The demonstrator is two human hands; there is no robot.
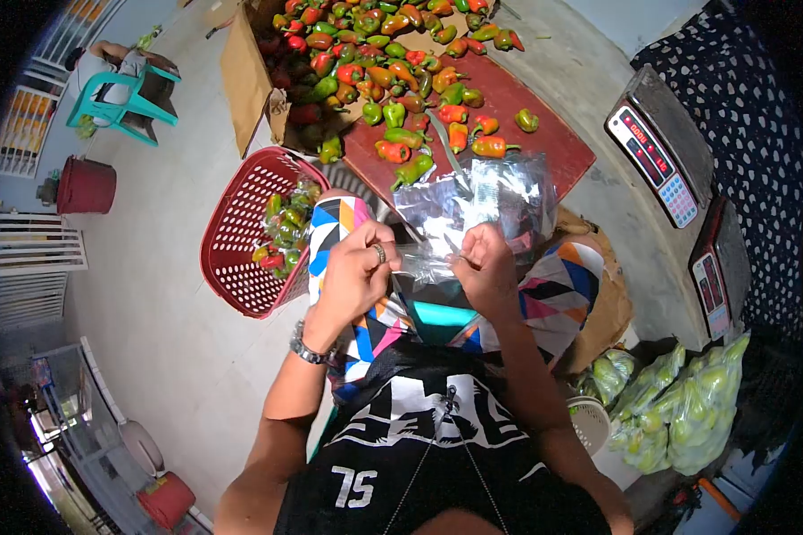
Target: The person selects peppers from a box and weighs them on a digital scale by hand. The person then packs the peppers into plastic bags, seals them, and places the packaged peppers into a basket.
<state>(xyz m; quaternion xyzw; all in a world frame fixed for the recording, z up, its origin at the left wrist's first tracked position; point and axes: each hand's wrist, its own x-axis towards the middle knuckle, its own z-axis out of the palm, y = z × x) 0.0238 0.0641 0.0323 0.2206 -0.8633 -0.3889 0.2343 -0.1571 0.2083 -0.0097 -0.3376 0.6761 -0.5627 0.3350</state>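
My left hand (359, 272), with a ring and a wristwatch, is closed in a pinch on the edge of a clear plastic bag (422, 266). Opposite it, my right hand (486, 272) pinches the other side, so the film stretches between my hands above my lap. Just beyond them, more shiny clear plastic bags (515, 198) lie on the red board (558, 147). A knife-like strip (448, 143) rests across the plastic; its kind is hard to make out. Red, orange and green bell peppers (393, 80) are heaped behind, spilling from a cardboard box (248, 80).
Left of my knee stands a red basket (232, 236) with bagged peppers (285, 223). Two digital scales (651, 147) sit at the right. Filled plastic bags of green produce (700, 406) are at lower right. A person sits on a teal chair (125, 102) at upper left.
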